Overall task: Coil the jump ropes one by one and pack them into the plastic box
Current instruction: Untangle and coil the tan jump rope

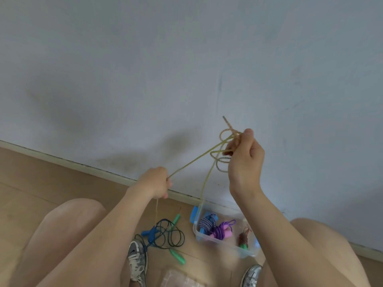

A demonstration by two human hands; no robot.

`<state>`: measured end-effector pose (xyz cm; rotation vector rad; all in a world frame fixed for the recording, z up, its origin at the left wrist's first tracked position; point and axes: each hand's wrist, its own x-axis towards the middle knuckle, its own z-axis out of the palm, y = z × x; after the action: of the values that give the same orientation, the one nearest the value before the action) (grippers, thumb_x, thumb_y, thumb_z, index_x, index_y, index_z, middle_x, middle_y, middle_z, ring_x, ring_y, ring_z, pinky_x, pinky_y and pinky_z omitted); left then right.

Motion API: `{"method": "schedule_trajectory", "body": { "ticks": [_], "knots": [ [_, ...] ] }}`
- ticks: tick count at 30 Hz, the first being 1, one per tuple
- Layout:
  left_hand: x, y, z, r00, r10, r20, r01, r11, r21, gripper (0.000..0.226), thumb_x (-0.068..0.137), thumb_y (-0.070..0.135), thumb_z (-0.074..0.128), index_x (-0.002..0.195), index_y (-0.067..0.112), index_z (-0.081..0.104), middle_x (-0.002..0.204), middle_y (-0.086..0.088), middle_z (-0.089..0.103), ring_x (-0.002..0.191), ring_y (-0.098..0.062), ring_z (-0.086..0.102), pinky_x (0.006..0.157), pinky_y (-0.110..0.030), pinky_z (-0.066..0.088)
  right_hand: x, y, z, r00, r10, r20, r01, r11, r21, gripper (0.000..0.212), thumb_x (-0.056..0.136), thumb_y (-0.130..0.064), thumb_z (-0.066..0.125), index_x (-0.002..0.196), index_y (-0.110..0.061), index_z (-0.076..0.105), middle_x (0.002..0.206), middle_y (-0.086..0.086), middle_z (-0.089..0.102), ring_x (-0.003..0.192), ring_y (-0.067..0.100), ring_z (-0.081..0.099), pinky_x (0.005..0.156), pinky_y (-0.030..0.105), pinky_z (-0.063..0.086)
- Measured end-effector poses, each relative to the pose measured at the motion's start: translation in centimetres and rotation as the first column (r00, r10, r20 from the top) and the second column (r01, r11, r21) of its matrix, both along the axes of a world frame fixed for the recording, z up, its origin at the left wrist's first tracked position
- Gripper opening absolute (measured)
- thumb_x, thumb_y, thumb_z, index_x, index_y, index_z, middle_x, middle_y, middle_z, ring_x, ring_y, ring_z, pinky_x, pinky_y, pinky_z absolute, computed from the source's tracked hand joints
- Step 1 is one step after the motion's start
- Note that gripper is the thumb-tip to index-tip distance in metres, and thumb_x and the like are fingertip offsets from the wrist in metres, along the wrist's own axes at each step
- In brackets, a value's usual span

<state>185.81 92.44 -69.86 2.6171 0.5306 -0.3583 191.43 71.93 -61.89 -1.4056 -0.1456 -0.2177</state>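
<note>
Tension counts: above the plastic box (228,248) our right hand (246,160) clasps coils of yellow rope (186,166), left hand (155,183) pinches its strand; we should wind evenly.

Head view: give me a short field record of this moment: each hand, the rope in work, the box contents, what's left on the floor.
left hand: grips the yellow rope, strand straight up to the right hand
right hand: raised, pinches small loops of the yellow rope
yellow rope: partly coiled; one strand hangs toward the plastic box
plastic box: open, on the floor; holds a striped rope, a purple rope, a brown rope
floor: dark rope in loose loops, left of the box
</note>
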Motion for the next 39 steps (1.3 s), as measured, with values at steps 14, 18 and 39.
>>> {"method": "schedule_trajectory", "body": {
  "ticks": [14, 18, 39],
  "knots": [
    [-0.8, -3.6, 6.6, 0.906, -0.052, 0.419, 0.287, 0.805, -0.52, 0.03, 0.11, 0.014, 0.043, 0.109, 0.021, 0.072, 0.079, 0.002, 0.054, 0.068, -0.01, 0.05, 0.068, -0.027, 0.042, -0.2, 0.3, -1.6, 0.97, 0.244, -0.014, -0.242, 0.945, -0.221, 0.054, 0.109, -0.033, 0.05, 0.086, 0.014, 0.063, 0.096, 0.037, 0.064, 0.086, 0.046, 0.06, 0.071, 0.026, 0.052],
    [-1.0, -3.8, 6.9, 0.859, 0.07, 0.508, 0.309, 0.719, -0.622, 0.015, 0.107, 0.016, 0.058, 0.113, 0.02, 0.07, 0.081, 0.004, 0.064, 0.07, -0.021, 0.056, 0.067, -0.03, 0.047, -0.4, 0.7, -1.9, 0.935, 0.354, -0.028, -0.322, 0.812, -0.486, 0.054, 0.111, -0.04, 0.046, 0.078, -0.004, 0.069, 0.074, 0.012, 0.072, 0.063, 0.016, 0.073, 0.063, 0.034, 0.055],
    [1.1, -3.8, 1.5, 0.984, -0.119, 0.133, 0.162, 0.906, -0.391, 0.021, 0.111, 0.033, 0.049, 0.104, 0.019, 0.064, 0.085, 0.013, 0.08, 0.058, -0.001, 0.057, 0.067, -0.027, 0.047, 1.6, -1.8, 0.0, 0.998, -0.049, 0.049, 0.062, 0.952, -0.3, 0.054, 0.114, -0.041, 0.031, 0.095, -0.005, 0.067, 0.087, 0.002, 0.074, 0.077, 0.018, 0.068, 0.073, 0.039, 0.054]
  ]
}}
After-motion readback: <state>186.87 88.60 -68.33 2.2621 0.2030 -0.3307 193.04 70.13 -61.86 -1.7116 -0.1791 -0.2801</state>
